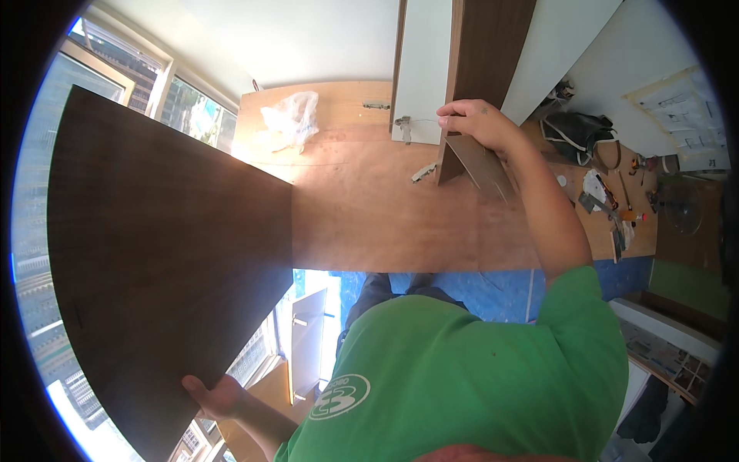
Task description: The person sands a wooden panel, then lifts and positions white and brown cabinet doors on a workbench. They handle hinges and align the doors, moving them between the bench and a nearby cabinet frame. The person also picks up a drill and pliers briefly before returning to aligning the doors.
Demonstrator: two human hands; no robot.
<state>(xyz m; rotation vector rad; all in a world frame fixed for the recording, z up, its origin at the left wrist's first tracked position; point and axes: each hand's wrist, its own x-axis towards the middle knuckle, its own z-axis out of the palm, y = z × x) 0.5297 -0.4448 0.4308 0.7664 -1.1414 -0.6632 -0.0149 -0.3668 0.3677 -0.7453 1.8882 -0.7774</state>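
My left hand [214,396] grips the lower edge of a large dark brown wood-grain board [177,239], thumb on the face toward me and fingers hidden behind it. The board stands tilted at the left and its right edge meets the end of the wooden worktable [362,223]. Over on the right, my right hand [481,123] is closed over the end of a brown cabinet panel [493,46] standing on the table. Just below that hand a smaller brown piece [481,165] slants down. Metal hinges [423,172] lie or hang near the panel.
A crumpled clear plastic bag [292,119] lies at the table's far left. White panels [425,69] stand beside the brown one. A black bag [581,137] and several tools [604,204] crowd the right end. Windows [192,104] line the left; blue sheeting [493,296] covers the floor.
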